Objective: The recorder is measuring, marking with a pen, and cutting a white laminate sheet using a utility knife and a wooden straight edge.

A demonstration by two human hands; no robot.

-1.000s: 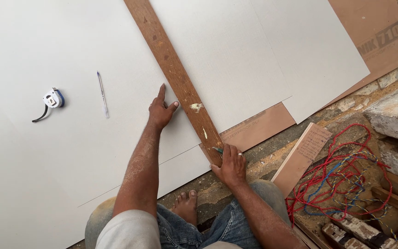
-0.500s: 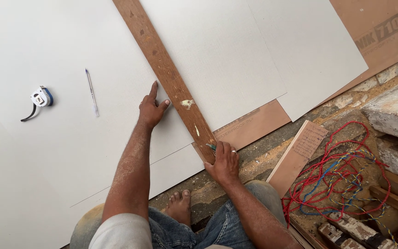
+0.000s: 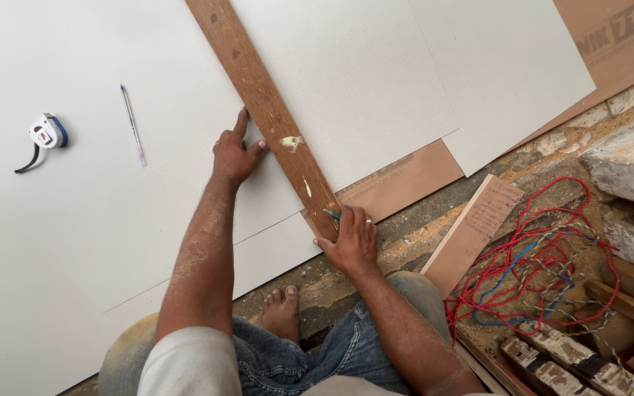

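Rough ground littered with rubble runs along the near edge, and over it lie big white sheets (image 3: 111,220) on brown board (image 3: 405,183). Across the sheets, slanting from the top of the view down toward the person, rests a long wooden plank (image 3: 266,110), used as a straightedge. The left hand (image 3: 235,152) lies flat, fingers spread, pressing against the plank's left edge about midway along. The right hand (image 3: 350,238) sits at the plank's near end, closed around a small green-tipped marking tool (image 3: 332,214) whose point touches the sheet by the plank's end.

Judging from this, the plank seems lined up and held, and the marking is at its very start or finish at the near end; no fresh line beside the plank can be made out. A faint straight line already crosses the sheet lower left. A pen (image 3: 132,123) and a tape measure (image 3: 47,134) lie well apart to the left, untouched. Red and blue wires (image 3: 544,264) tangle at the right.
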